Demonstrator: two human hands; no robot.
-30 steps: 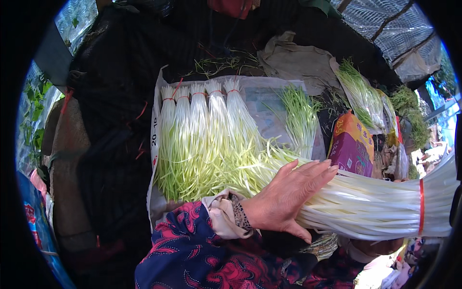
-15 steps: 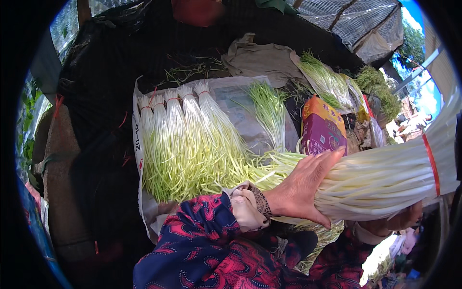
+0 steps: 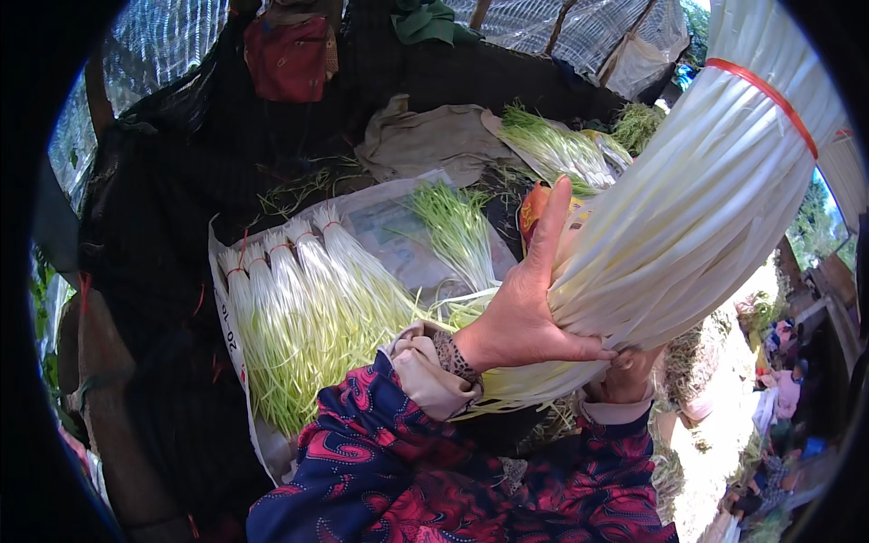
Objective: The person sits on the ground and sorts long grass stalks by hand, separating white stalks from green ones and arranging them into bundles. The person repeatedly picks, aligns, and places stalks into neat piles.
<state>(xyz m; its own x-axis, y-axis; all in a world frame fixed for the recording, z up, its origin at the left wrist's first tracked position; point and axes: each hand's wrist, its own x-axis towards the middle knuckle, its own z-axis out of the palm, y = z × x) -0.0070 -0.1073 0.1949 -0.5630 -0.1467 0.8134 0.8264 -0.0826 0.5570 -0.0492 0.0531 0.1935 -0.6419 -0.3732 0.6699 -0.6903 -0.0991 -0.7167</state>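
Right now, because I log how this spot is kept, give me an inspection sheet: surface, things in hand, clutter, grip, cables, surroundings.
Surface: pale sheet, spread flat.
Things in hand: large bundle of pale stalks, tilted, with a red band around it; five smaller bundles lie side by side on the sheet.
Clutter: loose greens on the sheet; grey cloth and a partly hidden orange package beyond.
Grip: left hand spread against the large bundle; right hand beneath it, partly hidden.
Cables: nothing seen.
Surroundings: red bag at the back, clear plastic behind.
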